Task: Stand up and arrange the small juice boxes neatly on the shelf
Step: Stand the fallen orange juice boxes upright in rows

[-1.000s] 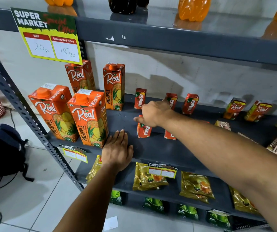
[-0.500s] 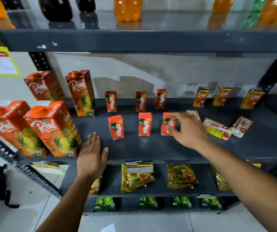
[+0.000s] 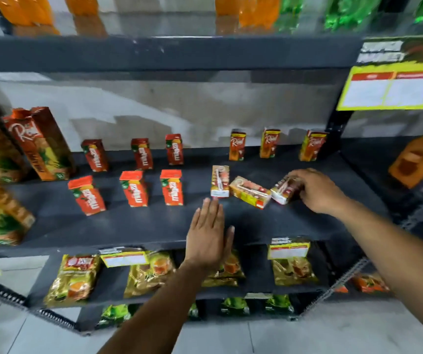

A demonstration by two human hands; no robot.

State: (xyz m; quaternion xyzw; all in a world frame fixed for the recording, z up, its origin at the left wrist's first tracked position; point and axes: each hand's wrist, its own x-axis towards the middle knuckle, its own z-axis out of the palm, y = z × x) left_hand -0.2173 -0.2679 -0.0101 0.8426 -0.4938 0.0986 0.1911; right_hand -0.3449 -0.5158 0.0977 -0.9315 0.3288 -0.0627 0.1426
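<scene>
My right hand (image 3: 316,191) closes on the rightmost toppled juice box (image 3: 283,190), mid-shelf (image 3: 133,226); my left hand (image 3: 209,238) rests flat and spread. Best tipped upright squarely, aligned beneath the far row.

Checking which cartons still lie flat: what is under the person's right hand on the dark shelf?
The right hand covers a small juice box lying on its side on the dark shelf. Only its left end shows; the rest is hidden by the fingers.
</scene>
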